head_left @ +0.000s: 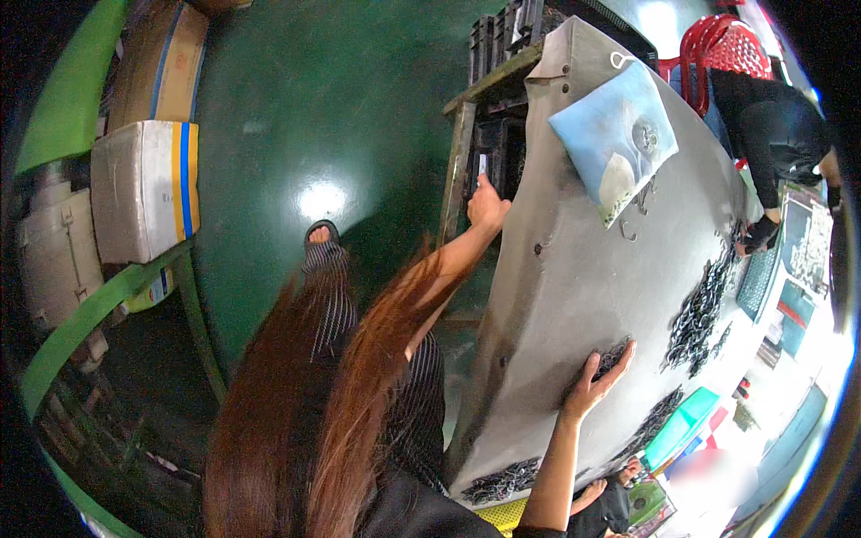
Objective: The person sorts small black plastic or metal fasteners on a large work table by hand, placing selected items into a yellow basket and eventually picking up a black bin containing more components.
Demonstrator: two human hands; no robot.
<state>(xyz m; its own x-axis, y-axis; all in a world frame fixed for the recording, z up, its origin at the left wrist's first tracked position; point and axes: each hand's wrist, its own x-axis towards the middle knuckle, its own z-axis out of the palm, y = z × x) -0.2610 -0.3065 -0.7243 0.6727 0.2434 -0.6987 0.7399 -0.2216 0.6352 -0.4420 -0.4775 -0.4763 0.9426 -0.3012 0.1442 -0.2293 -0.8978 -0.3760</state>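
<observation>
My right hand rests on the grey-covered table, thumb and fingers apart, cupped against a small heap of dark metal hooks lying between them. Further forward, my left hand is at the table's left edge, by the shelf below. Its fingers look curled, and what they grip, if anything, is hidden. A pale strip shows just beyond those fingers; whether it is touched I cannot tell. A light blue patterned cushion-like pad lies at the far end of the table, with a few loose hooks beside it.
Larger hook piles lie along the right side. Across the table works a person in black; another person's hands show at lower right. Black crates and a wooden shelf frame stand left of the table. Boxes are at left.
</observation>
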